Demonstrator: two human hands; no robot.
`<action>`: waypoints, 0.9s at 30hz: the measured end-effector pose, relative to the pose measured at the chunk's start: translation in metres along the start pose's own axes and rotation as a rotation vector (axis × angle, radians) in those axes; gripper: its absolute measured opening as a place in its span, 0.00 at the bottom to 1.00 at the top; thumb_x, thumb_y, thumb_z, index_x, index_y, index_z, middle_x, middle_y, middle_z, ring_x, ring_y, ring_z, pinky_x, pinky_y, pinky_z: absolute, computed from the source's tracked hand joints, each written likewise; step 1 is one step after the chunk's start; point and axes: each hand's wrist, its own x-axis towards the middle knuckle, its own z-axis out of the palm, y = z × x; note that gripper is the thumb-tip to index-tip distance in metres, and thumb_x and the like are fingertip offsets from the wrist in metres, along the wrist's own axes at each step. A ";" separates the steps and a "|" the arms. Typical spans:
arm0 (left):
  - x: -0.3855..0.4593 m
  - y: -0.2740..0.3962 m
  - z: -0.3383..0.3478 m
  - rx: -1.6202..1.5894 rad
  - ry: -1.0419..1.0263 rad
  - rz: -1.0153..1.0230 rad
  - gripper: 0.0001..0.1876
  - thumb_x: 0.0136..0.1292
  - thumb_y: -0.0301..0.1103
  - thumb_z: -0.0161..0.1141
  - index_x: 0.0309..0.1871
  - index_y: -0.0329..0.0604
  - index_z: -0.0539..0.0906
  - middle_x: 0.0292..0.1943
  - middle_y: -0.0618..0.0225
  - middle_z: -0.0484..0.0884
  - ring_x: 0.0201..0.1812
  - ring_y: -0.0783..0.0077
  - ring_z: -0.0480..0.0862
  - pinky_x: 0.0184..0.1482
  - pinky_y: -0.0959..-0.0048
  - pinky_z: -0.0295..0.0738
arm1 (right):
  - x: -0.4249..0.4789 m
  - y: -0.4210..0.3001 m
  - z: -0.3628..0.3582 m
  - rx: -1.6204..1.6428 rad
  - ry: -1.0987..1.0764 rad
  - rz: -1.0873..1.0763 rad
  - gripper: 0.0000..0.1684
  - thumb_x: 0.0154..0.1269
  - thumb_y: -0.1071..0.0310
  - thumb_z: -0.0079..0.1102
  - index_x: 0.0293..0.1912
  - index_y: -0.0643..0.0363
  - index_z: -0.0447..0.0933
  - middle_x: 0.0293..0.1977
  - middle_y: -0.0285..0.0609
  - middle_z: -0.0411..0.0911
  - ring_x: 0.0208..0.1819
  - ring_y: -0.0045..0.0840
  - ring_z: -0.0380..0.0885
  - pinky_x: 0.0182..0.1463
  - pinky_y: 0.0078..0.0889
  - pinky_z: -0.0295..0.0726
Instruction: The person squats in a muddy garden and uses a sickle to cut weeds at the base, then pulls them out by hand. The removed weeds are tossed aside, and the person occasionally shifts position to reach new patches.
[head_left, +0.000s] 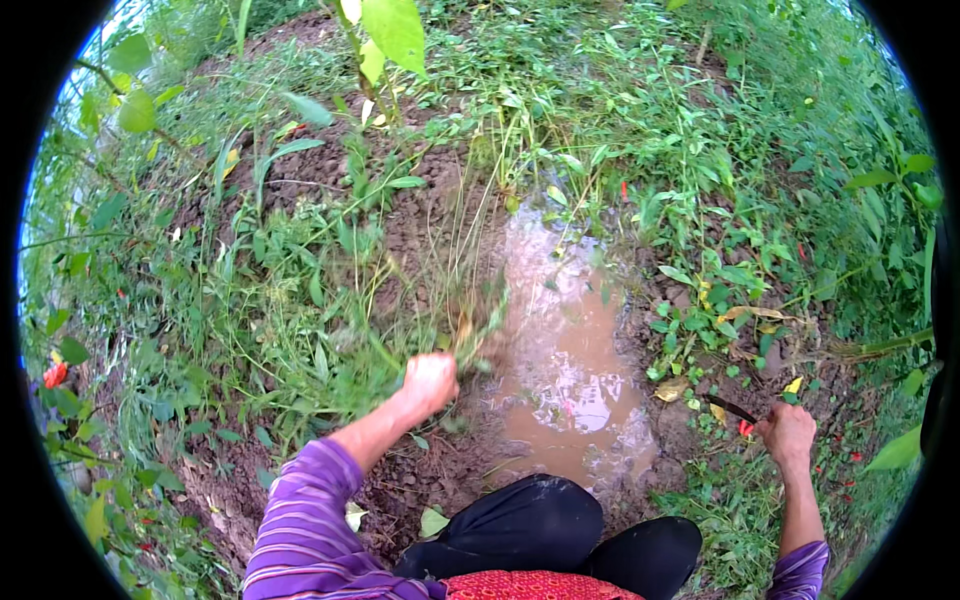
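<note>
My left hand (430, 384) is closed around a bunch of pulled green weeds (469, 341), just left of a muddy puddle. The stems and leaves fan out from the fist and are blurred. Off to the right, my right hand (787, 433) grips a sickle (729, 407), whose dark curved blade points left over the soil; its handle is hidden in the fist. Small green plants (675, 345) grow beyond the blade.
Brown water fills a furrow (562, 360) ahead of my bent knees (525, 517). Cloddy soil (300, 169) and dense weeds (750, 150) flank it. A leafy stem (352, 45) rises at the upper left, and a thick stalk (892, 343) leans in from the right.
</note>
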 end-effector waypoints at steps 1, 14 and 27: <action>-0.020 -0.008 0.000 0.014 -0.073 0.007 0.10 0.43 0.29 0.58 0.30 0.35 0.79 0.26 0.52 0.81 0.29 0.55 0.83 0.33 0.60 0.79 | 0.001 0.000 0.002 0.008 0.024 -0.014 0.09 0.41 0.61 0.66 0.23 0.55 0.79 0.22 0.46 0.79 0.28 0.38 0.79 0.36 0.39 0.78; 0.119 -0.120 -0.174 0.104 0.618 -0.310 0.44 0.45 0.19 0.58 0.69 0.37 0.51 0.68 0.48 0.53 0.58 0.50 0.72 0.54 0.63 0.74 | 0.001 -0.004 0.015 -0.036 0.034 -0.006 0.12 0.40 0.59 0.67 0.24 0.55 0.80 0.24 0.46 0.79 0.30 0.38 0.79 0.37 0.39 0.78; 0.108 -0.034 -0.122 0.106 0.401 0.017 0.10 0.45 0.32 0.58 0.30 0.35 0.78 0.30 0.51 0.82 0.33 0.52 0.83 0.36 0.59 0.78 | -0.011 -0.002 0.009 -0.089 -0.079 -0.049 0.13 0.46 0.56 0.64 0.26 0.56 0.81 0.25 0.48 0.80 0.31 0.38 0.80 0.37 0.39 0.78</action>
